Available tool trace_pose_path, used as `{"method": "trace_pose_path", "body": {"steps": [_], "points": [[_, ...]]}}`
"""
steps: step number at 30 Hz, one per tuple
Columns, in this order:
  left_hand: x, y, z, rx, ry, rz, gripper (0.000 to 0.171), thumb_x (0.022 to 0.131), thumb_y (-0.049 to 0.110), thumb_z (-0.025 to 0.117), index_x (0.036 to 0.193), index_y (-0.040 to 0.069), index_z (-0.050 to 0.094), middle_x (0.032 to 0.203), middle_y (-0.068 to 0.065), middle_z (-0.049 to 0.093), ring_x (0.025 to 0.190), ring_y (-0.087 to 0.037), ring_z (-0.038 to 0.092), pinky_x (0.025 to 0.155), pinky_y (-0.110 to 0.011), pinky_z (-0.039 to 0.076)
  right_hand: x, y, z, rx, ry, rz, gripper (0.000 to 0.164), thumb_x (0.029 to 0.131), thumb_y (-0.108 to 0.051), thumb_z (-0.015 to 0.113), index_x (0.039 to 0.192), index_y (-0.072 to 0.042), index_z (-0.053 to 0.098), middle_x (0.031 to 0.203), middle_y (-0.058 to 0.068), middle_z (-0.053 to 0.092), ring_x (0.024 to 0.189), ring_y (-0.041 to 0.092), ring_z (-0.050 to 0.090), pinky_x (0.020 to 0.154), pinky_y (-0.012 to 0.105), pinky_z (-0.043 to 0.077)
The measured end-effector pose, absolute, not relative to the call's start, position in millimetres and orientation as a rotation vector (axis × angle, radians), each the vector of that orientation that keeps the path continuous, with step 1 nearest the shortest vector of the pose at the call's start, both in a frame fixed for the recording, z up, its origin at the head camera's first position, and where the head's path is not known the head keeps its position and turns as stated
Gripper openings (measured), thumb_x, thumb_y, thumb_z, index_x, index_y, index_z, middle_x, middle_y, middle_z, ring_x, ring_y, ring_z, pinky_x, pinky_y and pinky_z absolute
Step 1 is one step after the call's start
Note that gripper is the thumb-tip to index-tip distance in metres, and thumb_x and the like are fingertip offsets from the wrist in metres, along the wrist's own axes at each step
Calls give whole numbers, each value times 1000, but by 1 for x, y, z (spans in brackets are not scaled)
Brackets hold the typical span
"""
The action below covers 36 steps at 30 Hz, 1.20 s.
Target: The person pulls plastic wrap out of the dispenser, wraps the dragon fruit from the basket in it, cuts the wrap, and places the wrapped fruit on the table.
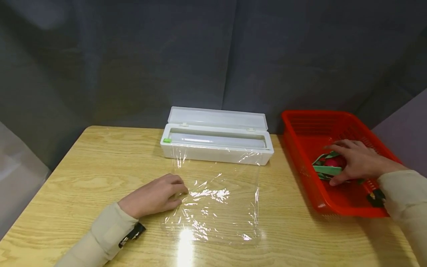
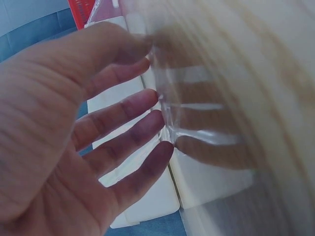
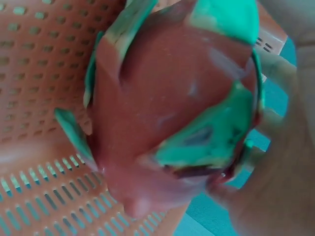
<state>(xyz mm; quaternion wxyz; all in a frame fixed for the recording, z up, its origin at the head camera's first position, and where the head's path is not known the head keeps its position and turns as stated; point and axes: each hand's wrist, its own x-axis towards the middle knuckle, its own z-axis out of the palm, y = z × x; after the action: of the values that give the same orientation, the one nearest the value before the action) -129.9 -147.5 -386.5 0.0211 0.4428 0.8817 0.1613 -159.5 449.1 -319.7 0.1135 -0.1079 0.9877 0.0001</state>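
Observation:
A sheet of clear plastic wrap [image 1: 213, 194] lies on the wooden table, running forward from a roll [image 1: 217, 141] in a white dispenser box [image 1: 213, 155] whose lid stands up. My left hand [image 1: 156, 196] rests at the film's left edge, fingers relaxed; in the left wrist view its fingertips touch the wrap. Inside the red basket [image 1: 357, 211] at the right, my right hand [image 1: 361, 161] holds a dragon fruit [image 3: 152, 108] with green scales, its fingers curled round one side. The head view shows only part of the fruit under that hand.
The lid [image 1: 217, 118] of the box leans back toward a dark cloth [image 1: 133, 66] behind the table. A small green slider [image 1: 167, 140] sits at the box's left front corner. The basket's high perforated walls surround the right hand.

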Motion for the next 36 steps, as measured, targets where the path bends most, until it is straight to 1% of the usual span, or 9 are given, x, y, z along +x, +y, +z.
{"method": "trace_pose_path", "body": {"steps": [2, 5, 9, 12, 17, 21, 26, 28, 36], "points": [[-130, -148, -387, 1360, 2735, 495, 21, 93, 17, 72, 113, 14, 76, 114, 0, 70, 106, -14, 64, 96, -33, 58, -161, 450, -321, -326, 2886, -9, 112, 59, -61, 94, 148, -14, 46, 153, 28, 35, 132, 58, 29, 90, 83, 36], [-129, -149, -387, 1339, 2736, 496, 21, 94, 18, 72, 114, 15, 76, 115, 0, 70, 107, -13, 64, 97, -33, 58, -163, 453, -323, -363, 2879, -13, 111, 57, -57, 96, 148, -15, 47, 152, 28, 36, 133, 58, 28, 90, 81, 38], [-130, -149, -387, 1342, 2736, 499, 21, 94, 18, 72, 115, 15, 76, 115, 0, 70, 106, -13, 64, 96, -32, 58, -163, 458, -324, -437, 2873, -3, 111, 54, -50, 98, 146, -15, 48, 152, 30, 36, 133, 61, 27, 95, 77, 37], [-130, -148, -387, 1344, 2737, 494, 21, 94, 18, 72, 115, 15, 76, 114, 1, 70, 106, -13, 64, 96, -32, 58, -163, 459, -325, -449, 2868, 3, 112, 53, -47, 100, 146, -15, 46, 153, 31, 33, 132, 62, 27, 97, 75, 35], [-131, -148, -387, 1348, 2736, 487, 21, 95, 18, 71, 115, 15, 76, 114, 1, 70, 106, -12, 64, 96, -31, 58, -163, 460, -327, -432, 2865, 19, 114, 52, -43, 100, 146, -15, 43, 152, 32, 29, 126, 60, 31, 92, 72, 42], [-131, -147, -388, 1383, 2742, 483, 20, 94, 17, 72, 113, 15, 76, 113, 0, 70, 104, -13, 64, 94, -31, 58, -163, 460, -328, -419, 2861, 12, 114, 52, -39, 100, 147, -13, 42, 149, 34, 31, 121, 59, 35, 90, 69, 42], [-131, -147, -388, 1396, 2742, 481, 21, 93, 15, 72, 113, 14, 76, 112, -1, 70, 103, -13, 64, 94, -32, 58, -164, 461, -331, -403, 2870, 37, 114, 54, -40, 99, 147, -12, 40, 142, 33, 37, 112, 53, 42, 81, 55, 46], [-131, -146, -388, 1396, 2740, 479, 21, 93, 14, 72, 114, 13, 76, 112, -1, 70, 103, -14, 64, 94, -32, 58, -165, 462, -331, -391, 2876, 46, 113, 56, -42, 98, 147, -11, 39, 139, 33, 40, 110, 52, 43, 79, 53, 45], [-131, -146, -388, 1395, 2736, 473, 21, 93, 14, 72, 114, 13, 76, 112, -1, 70, 104, -14, 64, 94, -32, 58, -167, 464, -332, -336, 2893, 27, 115, 58, -46, 98, 146, -7, 36, 134, 35, 40, 109, 56, 44, 83, 60, 45]]}}
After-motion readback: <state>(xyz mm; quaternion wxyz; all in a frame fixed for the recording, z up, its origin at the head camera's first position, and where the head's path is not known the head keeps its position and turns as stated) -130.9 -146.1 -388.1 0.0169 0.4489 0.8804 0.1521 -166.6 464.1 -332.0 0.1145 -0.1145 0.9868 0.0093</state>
